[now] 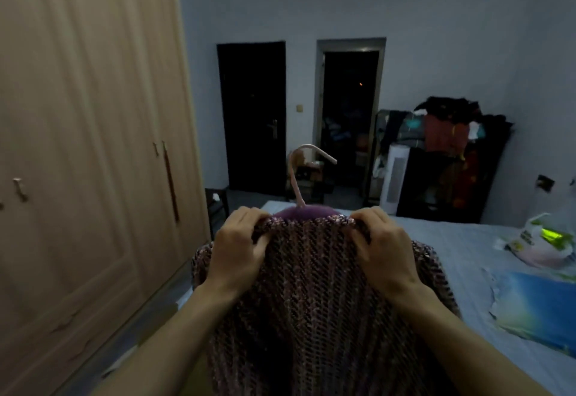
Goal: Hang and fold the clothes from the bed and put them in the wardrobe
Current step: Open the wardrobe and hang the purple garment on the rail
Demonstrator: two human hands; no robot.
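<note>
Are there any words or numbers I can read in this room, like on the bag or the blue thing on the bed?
No text can be read anywhere.
Plastic bag on the bed: green and yellow print, too blurred to read.
Blue sheet on the bed: a picture, no letters visible.
Knitted garment and hanger: no label shows.

Purple-brown knit garment (pixel 311 286) draped on a purple hanger (pixel 304 211), pink hook upright, seemingly above the bed (pixel 452 249).

Both hands — left hand (pixel 240 249), right hand (pixel 381 247) — grip a knit sweater (pixel 311 302) on a purple hanger (pixel 304 212).
</note>
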